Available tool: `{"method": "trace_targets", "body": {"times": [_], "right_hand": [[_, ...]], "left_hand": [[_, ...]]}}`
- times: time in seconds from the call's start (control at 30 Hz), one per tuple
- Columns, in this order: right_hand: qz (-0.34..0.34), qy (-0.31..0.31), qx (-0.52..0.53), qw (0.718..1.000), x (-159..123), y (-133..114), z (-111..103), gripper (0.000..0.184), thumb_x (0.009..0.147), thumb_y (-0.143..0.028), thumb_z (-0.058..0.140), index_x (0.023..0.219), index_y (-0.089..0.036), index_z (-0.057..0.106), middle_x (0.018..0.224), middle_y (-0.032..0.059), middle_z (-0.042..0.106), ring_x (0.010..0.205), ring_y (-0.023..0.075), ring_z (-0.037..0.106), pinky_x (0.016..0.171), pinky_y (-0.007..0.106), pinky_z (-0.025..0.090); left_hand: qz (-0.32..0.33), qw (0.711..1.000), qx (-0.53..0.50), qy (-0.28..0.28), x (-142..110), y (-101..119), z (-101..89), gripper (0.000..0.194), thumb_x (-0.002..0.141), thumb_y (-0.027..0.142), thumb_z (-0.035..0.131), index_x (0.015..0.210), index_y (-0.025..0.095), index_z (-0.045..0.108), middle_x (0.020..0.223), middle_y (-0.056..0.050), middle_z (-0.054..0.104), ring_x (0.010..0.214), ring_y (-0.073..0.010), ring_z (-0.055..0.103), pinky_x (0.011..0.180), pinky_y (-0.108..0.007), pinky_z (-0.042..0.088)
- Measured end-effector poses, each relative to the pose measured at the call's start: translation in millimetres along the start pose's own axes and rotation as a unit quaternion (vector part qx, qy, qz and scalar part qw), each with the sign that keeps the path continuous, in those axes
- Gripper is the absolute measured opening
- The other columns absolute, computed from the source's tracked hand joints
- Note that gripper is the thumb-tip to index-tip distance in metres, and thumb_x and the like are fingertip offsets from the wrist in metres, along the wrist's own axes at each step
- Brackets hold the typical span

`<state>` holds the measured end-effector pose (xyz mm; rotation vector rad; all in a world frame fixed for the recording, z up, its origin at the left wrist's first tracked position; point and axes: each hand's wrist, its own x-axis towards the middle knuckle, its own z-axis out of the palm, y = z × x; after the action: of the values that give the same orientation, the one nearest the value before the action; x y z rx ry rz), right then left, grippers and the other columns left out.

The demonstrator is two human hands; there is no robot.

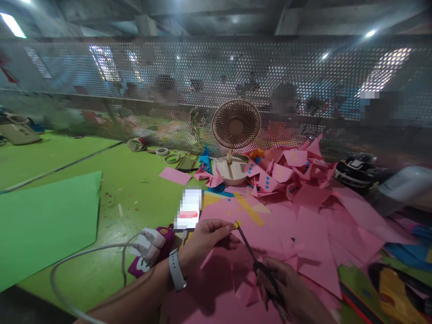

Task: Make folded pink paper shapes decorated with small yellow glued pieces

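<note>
The left fingers [232, 228] pinch a small yellow paper piece [237, 224] at their tips. The right fingers [266, 274] grip scissors [258, 265], whose blades reach the piece just beside the left fingertips.

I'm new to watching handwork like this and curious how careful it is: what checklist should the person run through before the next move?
1. Left hand has the small yellow piece at its fingertips: ok.
2. Right hand holds the scissors: ok.
3. Scissor tips at the piece: ok, though the left fingertips are very near.
4. Blades fully closed: cannot tell, too small to see.
5. Work area tidy: not ok, pink paper lies loosely spread under and around the hands.
6. Cable free of the left forearm: cannot tell, they run close together low in the picture.
</note>
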<state>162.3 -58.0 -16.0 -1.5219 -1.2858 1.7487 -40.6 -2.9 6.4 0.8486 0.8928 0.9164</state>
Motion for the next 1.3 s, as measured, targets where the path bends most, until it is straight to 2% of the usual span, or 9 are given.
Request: {"method": "trace_targets", "body": {"times": [0.2, 0.4, 0.5, 0.7, 0.93, 1.13, 1.3], "right_hand": [[-0.03, -0.016, -0.004, 0.999, -2.1, -1.5, 0.5, 0.041, 0.07, -0.058, 0.058, 0.074, -0.017, 0.056, 0.054, -0.0035, 0.056, 0.045, 0.0072, 0.044, 0.044, 0.018, 0.032], [-0.056, -0.004, -0.021, 0.998, -1.9, -3.7, 2.5, 0.041, 0.069, -0.057, 0.06, 0.07, -0.017, 0.055, 0.056, -0.0024, 0.057, 0.049, 0.0078, 0.046, 0.048, 0.019, 0.034], [-0.062, 0.0, -0.013, 0.998, -0.9, -4.9, 2.0, 0.041, 0.067, -0.057, 0.062, 0.068, -0.017, 0.053, 0.053, -0.0035, 0.054, 0.046, 0.0068, 0.043, 0.045, 0.018, 0.032], [-0.04, -0.006, -0.011, 0.999, -0.6, -3.2, -0.3, 0.042, 0.069, -0.058, 0.058, 0.07, -0.017, 0.054, 0.05, -0.0042, 0.053, 0.038, 0.0048, 0.035, 0.04, 0.018, 0.024], [-0.045, -0.009, -0.015, 0.999, -1.4, -1.3, -1.6, 0.04, 0.071, -0.057, 0.058, 0.071, -0.017, 0.055, 0.052, -0.0029, 0.056, 0.043, 0.0072, 0.043, 0.042, 0.019, 0.028], [-0.027, -0.026, -0.027, 0.999, -3.8, -4.1, -4.8, 0.038, 0.071, -0.055, 0.059, 0.075, -0.017, 0.056, 0.054, -0.0037, 0.056, 0.039, 0.005, 0.037, 0.038, 0.018, 0.025], [-0.024, -0.034, -0.035, 0.999, -4.2, -4.4, -5.4, 0.04, 0.07, -0.056, 0.06, 0.075, -0.017, 0.055, 0.054, -0.0038, 0.055, 0.041, 0.0055, 0.039, 0.039, 0.017, 0.026]], "left_hand": [[0.006, 1.0, 0.002, -0.004, 0.4, -1.3, -1.0, 0.026, 0.071, 0.033, 0.068, 0.083, 0.01, 0.066, 0.07, -0.008, 0.07, 0.059, -0.013, 0.064, 0.063, -0.025, 0.05], [0.005, 1.0, 0.002, -0.003, 0.5, -0.3, -1.3, 0.027, 0.071, 0.035, 0.068, 0.082, 0.011, 0.066, 0.07, -0.008, 0.07, 0.059, -0.0131, 0.063, 0.065, -0.026, 0.049], [0.012, 1.0, 0.003, 0.009, 0.6, -0.3, -1.5, 0.028, 0.073, 0.036, 0.066, 0.084, 0.011, 0.065, 0.071, -0.008, 0.07, 0.061, -0.0134, 0.063, 0.066, -0.027, 0.049], [0.032, 0.999, 0.002, 0.002, 2.8, -3.2, -3.6, 0.031, 0.075, 0.038, 0.064, 0.088, 0.01, 0.064, 0.074, -0.009, 0.07, 0.065, -0.0143, 0.064, 0.067, -0.027, 0.048], [0.041, 0.998, -0.016, -0.034, 1.3, -2.0, -2.3, 0.03, 0.076, 0.036, 0.063, 0.095, 0.013, 0.062, 0.082, -0.008, 0.069, 0.072, -0.0153, 0.064, 0.075, -0.03, 0.047], [0.025, 0.999, 0.011, -0.037, 0.7, -0.8, -3.1, 0.03, 0.073, 0.034, 0.066, 0.093, 0.011, 0.062, 0.078, -0.008, 0.069, 0.069, -0.0158, 0.064, 0.073, -0.031, 0.048], [0.031, 0.998, 0.022, -0.046, -0.4, 2.4, -2.6, 0.031, 0.073, 0.035, 0.066, 0.091, 0.011, 0.061, 0.078, -0.01, 0.069, 0.069, -0.0164, 0.065, 0.072, -0.031, 0.049]]}}
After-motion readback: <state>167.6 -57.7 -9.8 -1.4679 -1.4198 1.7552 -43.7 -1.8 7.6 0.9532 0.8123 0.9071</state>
